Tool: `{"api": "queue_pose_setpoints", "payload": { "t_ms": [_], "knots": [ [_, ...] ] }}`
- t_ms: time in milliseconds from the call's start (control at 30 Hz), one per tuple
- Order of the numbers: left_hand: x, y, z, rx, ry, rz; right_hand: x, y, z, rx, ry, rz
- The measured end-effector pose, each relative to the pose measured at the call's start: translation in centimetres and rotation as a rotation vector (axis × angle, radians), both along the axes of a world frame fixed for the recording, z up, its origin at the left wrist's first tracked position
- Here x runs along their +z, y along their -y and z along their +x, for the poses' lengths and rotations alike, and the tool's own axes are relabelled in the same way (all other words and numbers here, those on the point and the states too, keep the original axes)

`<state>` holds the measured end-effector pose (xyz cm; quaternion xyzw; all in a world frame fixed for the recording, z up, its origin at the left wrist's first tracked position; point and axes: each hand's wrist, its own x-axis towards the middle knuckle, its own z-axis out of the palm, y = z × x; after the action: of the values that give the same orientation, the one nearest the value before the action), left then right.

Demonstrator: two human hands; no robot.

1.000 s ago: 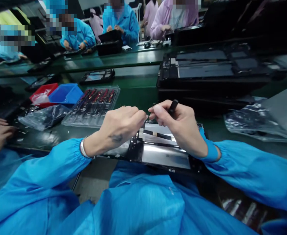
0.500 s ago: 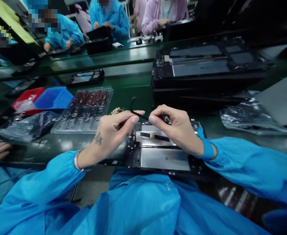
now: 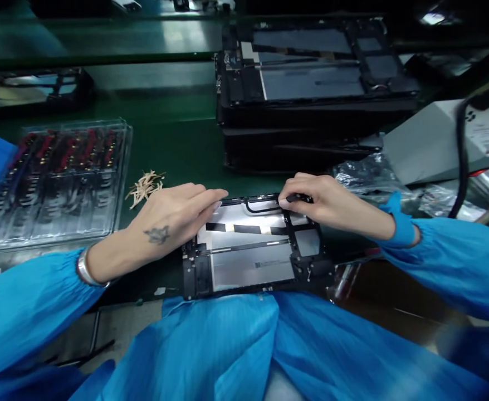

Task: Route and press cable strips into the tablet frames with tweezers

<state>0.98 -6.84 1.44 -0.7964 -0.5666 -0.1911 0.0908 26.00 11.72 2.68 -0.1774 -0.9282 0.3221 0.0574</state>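
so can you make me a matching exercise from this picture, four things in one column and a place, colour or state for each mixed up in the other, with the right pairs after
Things
1. black cable
2. thin strips
3. clear tray
4. metal bracelet

Places, colours, states
A. just behind the left hand, at the wrist
B. tan, in a loose pile
C. held in the right hand
D. with rows of red and dark parts in it

Right pairs: 1-C, 2-B, 3-D, 4-A
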Motion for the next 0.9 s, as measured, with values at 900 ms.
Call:
{"api": "queue_pose_setpoints", "payload": {
  "t_ms": [900],
  "knots": [
    [-2.6, -2.0, 0.7, -0.206, 0.05, -0.301, -0.6, -0.9, -0.9, -0.034, 0.224, 0.121]
  ]
}}
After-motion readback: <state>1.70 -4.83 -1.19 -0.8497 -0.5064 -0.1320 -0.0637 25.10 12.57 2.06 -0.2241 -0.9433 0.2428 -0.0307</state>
